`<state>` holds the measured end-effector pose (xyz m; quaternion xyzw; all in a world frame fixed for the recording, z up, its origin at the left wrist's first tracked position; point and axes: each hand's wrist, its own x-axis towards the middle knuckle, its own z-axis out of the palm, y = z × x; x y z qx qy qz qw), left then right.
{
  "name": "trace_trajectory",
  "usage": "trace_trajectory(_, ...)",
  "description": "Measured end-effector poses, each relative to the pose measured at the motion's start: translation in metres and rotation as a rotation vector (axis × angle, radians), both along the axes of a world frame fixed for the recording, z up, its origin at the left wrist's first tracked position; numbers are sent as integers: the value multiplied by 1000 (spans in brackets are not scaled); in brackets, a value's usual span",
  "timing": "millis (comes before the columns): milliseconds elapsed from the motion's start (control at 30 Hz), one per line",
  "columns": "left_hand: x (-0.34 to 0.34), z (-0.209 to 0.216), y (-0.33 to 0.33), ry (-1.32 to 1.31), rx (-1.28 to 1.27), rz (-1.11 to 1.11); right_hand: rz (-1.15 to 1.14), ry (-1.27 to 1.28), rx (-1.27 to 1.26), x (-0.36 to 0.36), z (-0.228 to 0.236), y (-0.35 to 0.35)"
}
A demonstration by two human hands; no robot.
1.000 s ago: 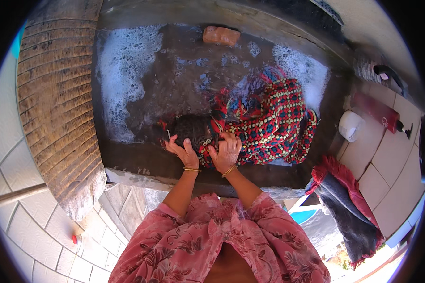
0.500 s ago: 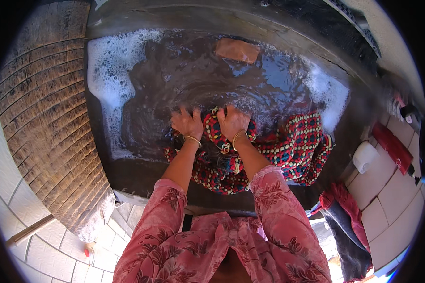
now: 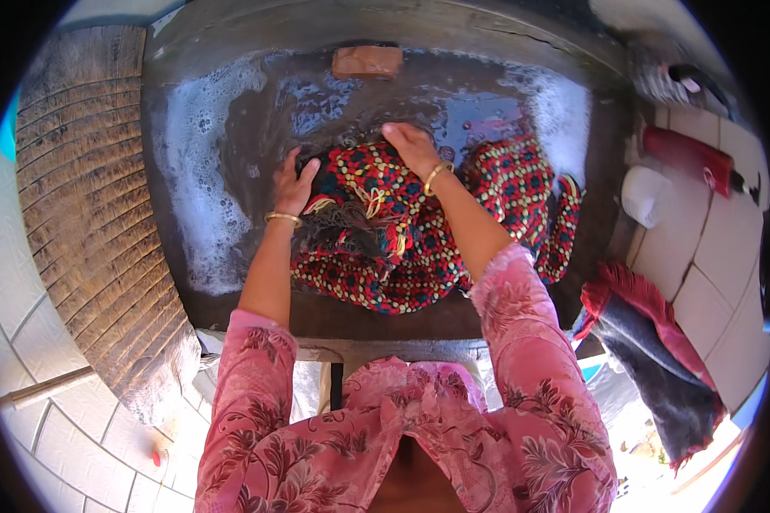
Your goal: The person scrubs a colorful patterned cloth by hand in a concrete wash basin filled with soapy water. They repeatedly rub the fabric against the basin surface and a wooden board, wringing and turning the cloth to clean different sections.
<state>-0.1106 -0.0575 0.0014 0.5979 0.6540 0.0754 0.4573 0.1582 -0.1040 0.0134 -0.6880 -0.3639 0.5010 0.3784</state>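
Note:
A thick woven cloth (image 3: pixel 419 278) in red, dark green and cream, with a fringed, tasselled part, lies soaked and bunched in a basin of dark soapy water. At the left side of its raised fold is my left hand (image 3: pixel 294 184), open with thumb and fingers apart. My right hand (image 3: pixel 415 152) lies over the fold's far edge, its thumb stretched out; its other fingers show only in part. No cloth is visibly pinched in either hand. Each wrist wears a gold-coloured bangle.
A brown bar or block (image 3: pixel 367 61) sits at the basin's far edge. White foam (image 3: pixel 201 171) floats along the sides. On the left leans a ridged wooden board (image 3: pixel 94 188). A red bottle (image 3: pixel 686 160), a white container (image 3: pixel 644 195) and a dark red-edged cloth (image 3: pixel 659 359) are at the right.
My hands have drawn apart, the left hand moving left and up off the cloth. More of the fold and fringe now shows above the water. The view has shifted.

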Motion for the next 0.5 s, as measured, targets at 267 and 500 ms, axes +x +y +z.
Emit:
trace_trajectory(267, 125, 123, -132, 231, 372, -940, -27, -469, 189, 7, 61, -127)
trace_trajectory(500, 93, 107, -63, 184, 425, -1198, 719, -745, -128, 14, 93, -170)
